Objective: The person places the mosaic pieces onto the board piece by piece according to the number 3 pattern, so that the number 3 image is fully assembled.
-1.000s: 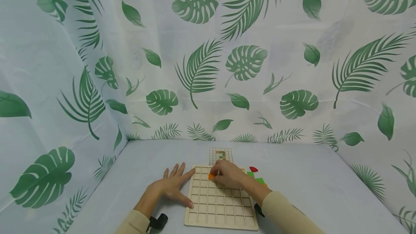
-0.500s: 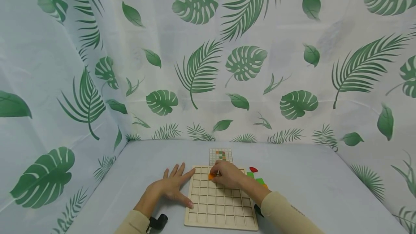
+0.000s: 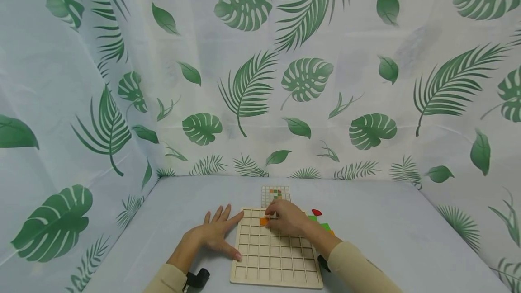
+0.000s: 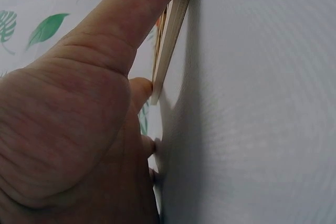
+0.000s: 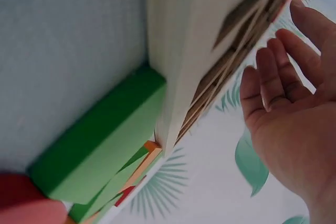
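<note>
A wooden grid board (image 3: 277, 257) lies flat, with an orange square (image 3: 264, 221) in its upper left part. My left hand (image 3: 215, 234) is spread at the board's left edge, forefinger at the upper corner and thumb on the rim; the left wrist view shows the thumb (image 4: 126, 14) along the board's side (image 4: 170, 40). Over the upper board, my right hand (image 3: 286, 218) has its fingertips beside the orange square, one at its right edge. In the right wrist view the right hand (image 5: 294, 98) has loosely bent fingers, with no held piece visible.
Behind the board lies a small card (image 3: 267, 193) printed with a coloured grid. Right of it are a red piece (image 3: 316, 212), green pieces (image 3: 325, 227) and an orange one, partly behind the right forearm. Leaf-patterned cloth surrounds the table.
The right fingertips have shifted very slightly to the right, and a little more of the orange square shows. The left hand stays where it was.
</note>
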The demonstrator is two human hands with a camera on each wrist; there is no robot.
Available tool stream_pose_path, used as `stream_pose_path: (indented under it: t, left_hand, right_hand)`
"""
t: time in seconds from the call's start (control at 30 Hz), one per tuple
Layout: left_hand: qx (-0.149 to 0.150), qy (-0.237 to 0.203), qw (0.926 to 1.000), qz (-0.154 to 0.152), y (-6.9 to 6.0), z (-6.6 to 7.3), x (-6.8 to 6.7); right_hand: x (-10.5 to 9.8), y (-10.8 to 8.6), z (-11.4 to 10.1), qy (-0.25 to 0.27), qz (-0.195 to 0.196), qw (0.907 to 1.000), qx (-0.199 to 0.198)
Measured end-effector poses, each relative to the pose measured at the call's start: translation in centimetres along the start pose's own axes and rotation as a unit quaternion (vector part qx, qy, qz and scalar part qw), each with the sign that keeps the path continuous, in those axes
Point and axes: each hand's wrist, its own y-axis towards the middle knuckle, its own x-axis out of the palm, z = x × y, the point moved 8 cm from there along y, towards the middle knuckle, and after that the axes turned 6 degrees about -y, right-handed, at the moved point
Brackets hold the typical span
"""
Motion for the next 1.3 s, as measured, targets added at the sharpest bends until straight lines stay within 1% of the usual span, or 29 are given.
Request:
stream_pose_path:
  t: [0.1, 0.23, 0.33, 0.4, 0.53, 0.67, 0.83, 1.0, 1.13, 1.3]
  left_hand:
    - [0.000, -0.002, 1.0000, 0.003, 0.0, 0.0, 0.0]
    - [-0.002, -0.008, 0.9999, 0.006, 0.0, 0.0, 0.1]
    - [-0.002, -0.011, 0.9999, 0.008, 0.0, 0.1, 0.0]
    - [-0.003, -0.012, 0.9999, 0.008, 0.0, 0.0, 0.0]
    - [-0.003, -0.012, 0.9999, 0.007, -0.1, 0.0, 0.0]
    - [-0.003, -0.012, 0.9999, 0.004, -0.1, 0.0, 0.0]
    - [-0.003, -0.010, 1.0000, 0.001, -0.1, 0.0, 0.0]
    - [-0.004, -0.007, 1.0000, 0.000, -0.1, -0.1, 0.0]
    - [-0.004, -0.004, 1.0000, 0.000, -0.1, -0.1, 0.0]
    - [-0.002, -0.006, 1.0000, 0.001, 0.0, -0.1, 0.1]
  right_hand:
    - [-0.9, -0.3, 0.7, 0.016, 0.031, 0.9991, 0.023]
    - [-2.6, -0.8, 1.3, 0.040, 0.088, 0.9947, 0.036]
    - [-3.7, -1.3, 1.7, 0.058, 0.130, 0.9889, 0.041]
    - [-4.3, -1.6, 2.3, 0.077, 0.154, 0.9836, 0.055]
    - [-4.8, -2.3, 3.8, 0.093, 0.193, 0.9739, 0.075]
    - [-5.1, -3.0, 4.9, 0.086, 0.224, 0.9666, 0.089]
    - [-5.3, -4.1, 6.1, 0.098, 0.243, 0.9592, 0.105]
    - [-5.3, -5.0, 7.4, 0.110, 0.251, 0.9557, 0.108]
    - [-5.4, -5.4, 8.2, 0.103, 0.253, 0.9558, 0.108]
    - [-5.4, -5.7, 8.6, 0.105, 0.246, 0.9575, 0.108]
